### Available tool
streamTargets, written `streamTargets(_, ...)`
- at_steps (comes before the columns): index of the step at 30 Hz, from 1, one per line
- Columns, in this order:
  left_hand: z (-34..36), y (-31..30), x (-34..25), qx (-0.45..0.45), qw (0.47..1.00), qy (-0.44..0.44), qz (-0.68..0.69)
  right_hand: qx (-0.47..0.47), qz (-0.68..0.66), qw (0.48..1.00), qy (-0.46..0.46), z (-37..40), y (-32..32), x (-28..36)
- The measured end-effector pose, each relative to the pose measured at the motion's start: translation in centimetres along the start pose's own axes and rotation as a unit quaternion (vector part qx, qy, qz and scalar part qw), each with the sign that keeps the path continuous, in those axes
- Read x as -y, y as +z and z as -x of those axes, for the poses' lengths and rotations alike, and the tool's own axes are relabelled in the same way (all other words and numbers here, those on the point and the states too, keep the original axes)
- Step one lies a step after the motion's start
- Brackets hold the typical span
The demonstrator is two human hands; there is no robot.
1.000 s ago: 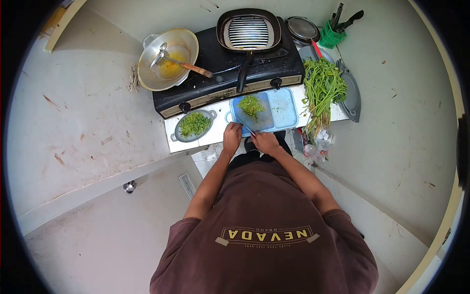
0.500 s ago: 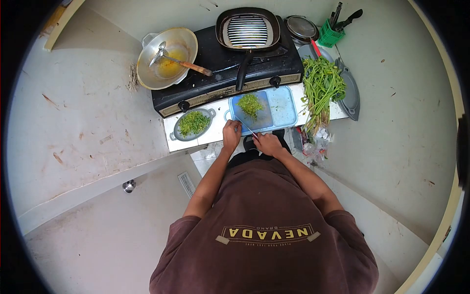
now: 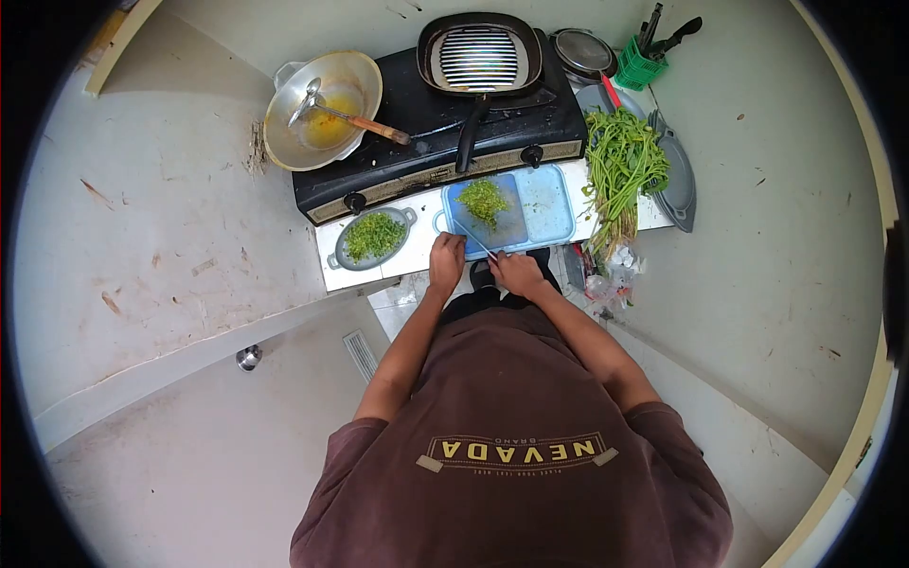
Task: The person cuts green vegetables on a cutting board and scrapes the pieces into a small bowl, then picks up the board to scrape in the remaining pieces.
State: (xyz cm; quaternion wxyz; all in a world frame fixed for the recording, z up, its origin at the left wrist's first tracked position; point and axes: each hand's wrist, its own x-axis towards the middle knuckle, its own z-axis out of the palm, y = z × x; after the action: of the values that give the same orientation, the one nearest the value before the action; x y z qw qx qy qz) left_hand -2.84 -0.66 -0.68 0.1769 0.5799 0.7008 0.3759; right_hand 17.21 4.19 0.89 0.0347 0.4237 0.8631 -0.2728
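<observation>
My right hand (image 3: 518,273) is closed around the handle of a knife (image 3: 472,238), whose thin blade slants up and left over the near-left part of a blue cutting board (image 3: 559,230). My left hand (image 3: 447,262) is at the board's near-left corner, its fingers bunched close to the blade; whatever they may hold is hidden. Beyond the blade, a pile of chopped green herbs (image 3: 484,202) lies on the board, with a few scraps on its right half. More chopped herbs (image 3: 376,235) fill a grey oval dish (image 3: 338,260) to the left.
Behind the board stands a black two-burner stove (image 3: 402,95). It carries a wok (image 3: 275,133) with a wooden-handled ladle (image 3: 379,129) and a grill pan (image 3: 480,85). Leafy greens (image 3: 625,161) are heaped at right. A green basket (image 3: 643,68) holds knives behind them.
My right hand and the knife have shifted very slightly. The left hand stays at the board's corner, and the herb piles look the same.
</observation>
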Motion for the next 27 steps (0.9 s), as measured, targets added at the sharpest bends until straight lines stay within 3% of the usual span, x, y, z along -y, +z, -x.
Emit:
streamTargets(4,-0.5,0.0,-0.2,0.01,1.0,-0.019,0.012,0.017,-0.024,0.999,0.045,-0.4,-0.4,-0.8)
streamTargets(19,-1.0,0.3,-0.4,0.005,1.0,0.023,-0.004,0.006,-0.029,1.0,-0.009,1.0,-1.1,-0.6)
streamTargets(27,-0.7,0.4,-0.2,0.0,1.0,0.025,-0.012,0.009,-0.012,1.0,-0.023,-1.8,0.0,0.0)
